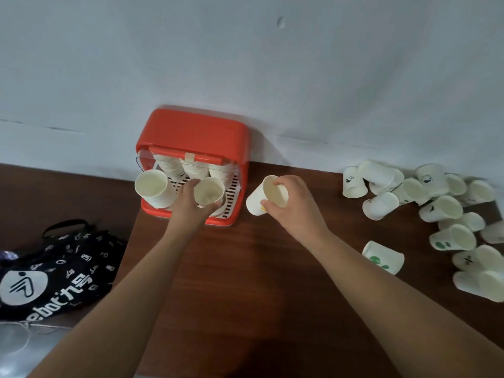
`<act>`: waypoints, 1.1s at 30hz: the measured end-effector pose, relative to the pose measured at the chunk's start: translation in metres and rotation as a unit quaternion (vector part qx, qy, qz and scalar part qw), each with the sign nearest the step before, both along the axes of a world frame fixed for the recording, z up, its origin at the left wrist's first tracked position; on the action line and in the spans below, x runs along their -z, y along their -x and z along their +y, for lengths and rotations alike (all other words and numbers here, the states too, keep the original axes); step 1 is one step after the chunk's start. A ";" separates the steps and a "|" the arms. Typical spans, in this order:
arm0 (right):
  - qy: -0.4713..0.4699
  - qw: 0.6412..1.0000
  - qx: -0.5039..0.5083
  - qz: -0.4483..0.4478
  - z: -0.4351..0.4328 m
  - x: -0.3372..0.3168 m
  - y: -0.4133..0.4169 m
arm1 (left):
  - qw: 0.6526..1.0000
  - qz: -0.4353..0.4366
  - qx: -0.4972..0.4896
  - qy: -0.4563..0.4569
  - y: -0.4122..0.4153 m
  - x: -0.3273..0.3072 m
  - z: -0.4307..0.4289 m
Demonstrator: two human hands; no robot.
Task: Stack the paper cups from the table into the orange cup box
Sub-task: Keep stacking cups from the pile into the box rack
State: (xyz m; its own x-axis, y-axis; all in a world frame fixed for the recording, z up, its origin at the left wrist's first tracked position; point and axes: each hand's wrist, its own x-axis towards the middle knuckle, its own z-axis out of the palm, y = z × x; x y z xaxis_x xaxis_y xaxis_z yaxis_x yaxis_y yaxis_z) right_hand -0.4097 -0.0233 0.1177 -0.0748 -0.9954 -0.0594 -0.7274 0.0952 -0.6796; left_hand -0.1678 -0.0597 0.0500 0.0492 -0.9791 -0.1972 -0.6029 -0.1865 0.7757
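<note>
The left hand [191, 204] reaches into the open front of the orange cup box [192, 132], its thumb and fingers curled around a paper cup [209, 190]. That cup stands with its mouth up toward the camera and its long axis running down into the box, over the slatted white tray [234, 190]. The right hand [296, 207] is just right of the box, above the brown table [245, 268]. It grips a second cup [257, 199] at the rim, fingers hooked over the far edge and thumb on the near side. This cup is tilted, mouth toward the upper right and base toward the lower left.

The box sits in the middle of the frame against the white wall [327, 77]. It holds three cup stacks [195, 169] at the back and one taller stack [151, 188] at front left, mouths facing the camera. Loose cups [436, 208] lie jumbled at the right edge, most on their sides. A black printed bag [54, 271] lies at lower left.
</note>
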 end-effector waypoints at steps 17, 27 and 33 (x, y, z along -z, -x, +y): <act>0.004 0.996 -0.094 -0.006 -0.033 0.029 -0.085 | 0.991 0.088 0.031 -0.092 -0.035 0.026 -0.001; -0.055 0.981 -0.180 0.043 -0.053 0.070 -0.108 | 0.980 0.178 0.034 -0.078 -0.040 0.030 -0.006; -0.068 0.982 -0.176 0.025 -0.052 0.072 -0.104 | 0.994 0.085 0.058 -0.032 -0.035 0.032 -0.008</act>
State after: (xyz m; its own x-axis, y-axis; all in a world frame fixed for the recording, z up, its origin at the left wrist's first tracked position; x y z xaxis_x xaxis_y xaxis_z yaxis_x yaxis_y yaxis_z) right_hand -0.3059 -0.0752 0.0453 0.2672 -0.9431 -0.1979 -0.7630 -0.0817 -0.6412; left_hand -0.1330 -0.0678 0.0185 -0.1020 -0.9616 -0.2549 -0.4838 -0.1759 0.8573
